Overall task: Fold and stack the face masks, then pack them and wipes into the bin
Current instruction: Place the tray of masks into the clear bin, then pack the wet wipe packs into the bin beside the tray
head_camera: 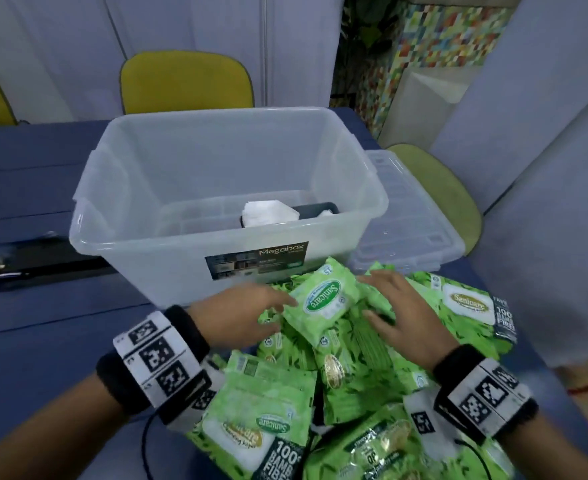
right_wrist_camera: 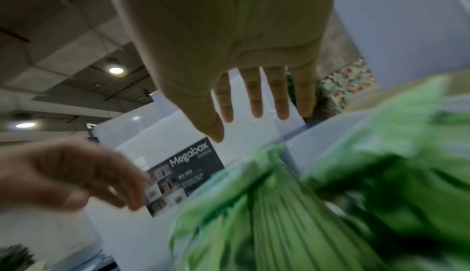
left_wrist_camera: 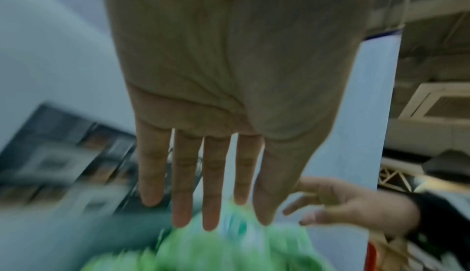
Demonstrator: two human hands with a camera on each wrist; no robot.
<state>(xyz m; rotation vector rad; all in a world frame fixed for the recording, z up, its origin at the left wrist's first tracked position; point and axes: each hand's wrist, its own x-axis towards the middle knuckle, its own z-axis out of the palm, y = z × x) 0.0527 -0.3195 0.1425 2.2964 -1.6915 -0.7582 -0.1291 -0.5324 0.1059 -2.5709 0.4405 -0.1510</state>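
Fingers of the left hand [head_camera: 242, 315] reach straight and loose to the edge of a small green plastic wipes pack [head_camera: 322, 306]; the right hand [head_camera: 398, 315] spreads flat beside it, grasping nothing. That pack tops a heap of green wipes packs [head_camera: 355, 393] just in front of the clear plastic bin [head_camera: 188, 188], where white folded face masks [head_camera: 268, 213] already lie. Judging by this, wipes packing is under way; next, both hands must close on 1 pack and lift it over the bin's near wall.

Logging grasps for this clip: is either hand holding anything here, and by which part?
Nothing is held. The left hand and right hand are both open, fingers straight, either side of a small wipes pack on the pile.
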